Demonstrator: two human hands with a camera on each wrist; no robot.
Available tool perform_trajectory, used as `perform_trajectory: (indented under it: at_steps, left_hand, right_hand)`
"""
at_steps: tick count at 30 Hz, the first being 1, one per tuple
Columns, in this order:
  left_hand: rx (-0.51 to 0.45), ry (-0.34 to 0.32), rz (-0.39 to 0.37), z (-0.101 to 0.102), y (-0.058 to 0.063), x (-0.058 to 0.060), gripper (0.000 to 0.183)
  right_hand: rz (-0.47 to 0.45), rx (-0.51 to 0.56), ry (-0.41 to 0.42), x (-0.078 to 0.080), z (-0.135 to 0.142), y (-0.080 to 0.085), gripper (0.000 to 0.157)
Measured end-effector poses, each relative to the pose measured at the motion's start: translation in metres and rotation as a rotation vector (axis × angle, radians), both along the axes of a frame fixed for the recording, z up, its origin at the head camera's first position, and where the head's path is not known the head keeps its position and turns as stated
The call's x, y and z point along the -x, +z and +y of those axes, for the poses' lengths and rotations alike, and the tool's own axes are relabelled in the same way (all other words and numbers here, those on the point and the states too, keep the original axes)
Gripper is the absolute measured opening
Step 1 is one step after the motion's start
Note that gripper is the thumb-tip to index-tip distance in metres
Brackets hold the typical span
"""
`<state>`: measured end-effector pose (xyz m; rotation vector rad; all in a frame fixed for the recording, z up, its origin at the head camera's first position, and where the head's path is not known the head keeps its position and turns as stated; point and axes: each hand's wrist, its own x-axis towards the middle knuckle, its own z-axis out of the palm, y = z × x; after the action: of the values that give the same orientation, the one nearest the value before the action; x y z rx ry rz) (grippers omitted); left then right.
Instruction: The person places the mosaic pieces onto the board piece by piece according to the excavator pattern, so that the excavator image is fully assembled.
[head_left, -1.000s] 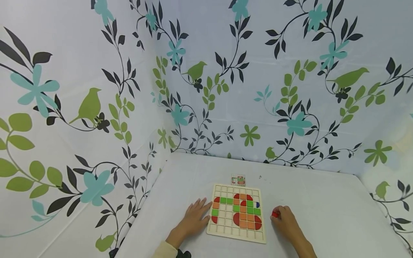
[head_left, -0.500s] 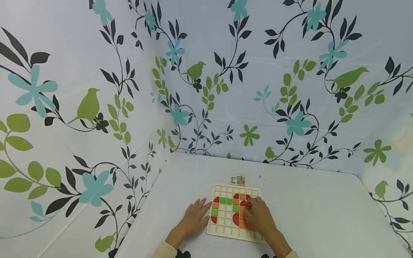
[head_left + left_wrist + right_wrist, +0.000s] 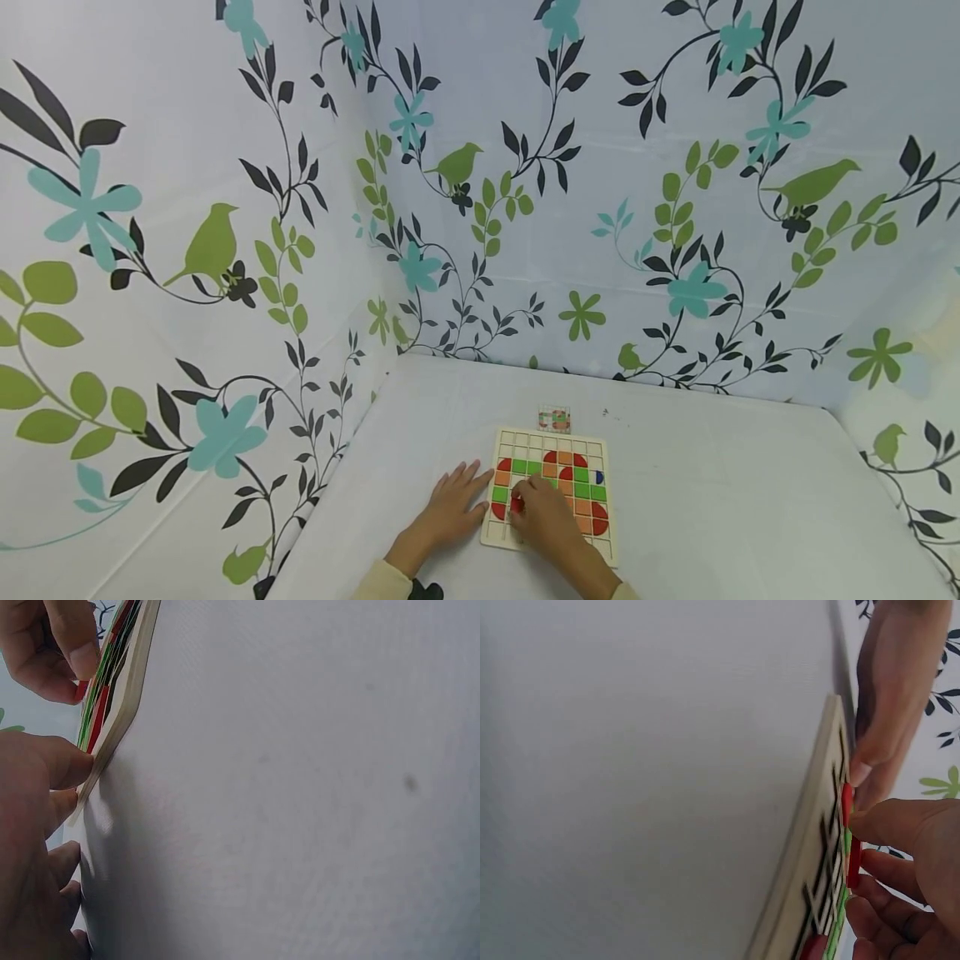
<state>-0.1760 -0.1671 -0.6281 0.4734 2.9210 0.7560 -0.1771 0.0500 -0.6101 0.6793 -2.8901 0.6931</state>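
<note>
A pale wooden grid board [image 3: 500, 533] lies on the white table, with red, orange and green tiles and one blue-and-white piece [image 3: 598, 477] set in its squares. My left hand [image 3: 448, 510] lies flat at the board's left side, thumb and forefinger touching its edge. Over the left-middle squares, my right hand [image 3: 549, 518] pinches a red tile [image 3: 855, 862] between thumb and fingers. The right wrist view shows this tile close over the board's face, near a set red piece [image 3: 847, 802]. In the head view the right hand covers part of the lower middle squares.
Just beyond the board's far edge lies a small patterned card [image 3: 554, 418] printed with a coloured grid. The white tabletop [image 3: 720, 483] extends to the right. Cloth walls [image 3: 480, 275] with leaves and birds stand behind and at the left.
My right hand, with a red tile, has come from the table right of the board, across its right half, to the left-middle squares. The left hand stays at the edge.
</note>
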Motion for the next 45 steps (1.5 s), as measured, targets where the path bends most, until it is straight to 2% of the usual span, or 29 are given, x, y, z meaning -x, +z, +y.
perform_trajectory:
  at_steps: [6,11,22,29,39,45]
  left_hand:
    - [-0.001,-0.005,-0.002,0.000,-0.001,-0.001,0.055]
    - [-0.007,-0.005,-0.002,0.000,-0.001,-0.001,0.056]
    - [-0.005,-0.007,0.002,0.000,0.001,0.000,0.056]
    - [-0.004,-0.006,0.002,0.001,0.002,-0.001,0.056]
    - [0.004,0.001,0.010,0.002,0.002,0.000,0.055]
    - [-0.023,0.031,-0.019,0.001,0.002,0.001,0.056]
  right_hand:
    - [-0.026,0.001,0.019,-0.003,-0.001,-0.007,0.025]
    - [-0.020,-0.001,0.051,-0.001,0.000,-0.006,0.018]
    - [-0.007,-0.036,0.234,0.006,0.006,0.000,0.010]
    - [0.002,-0.023,0.301,0.008,0.013,0.006,0.014]
    - [0.030,-0.041,0.260,0.007,0.012,0.007,0.016]
    - [-0.043,0.016,0.171,0.006,0.024,0.015,0.017]
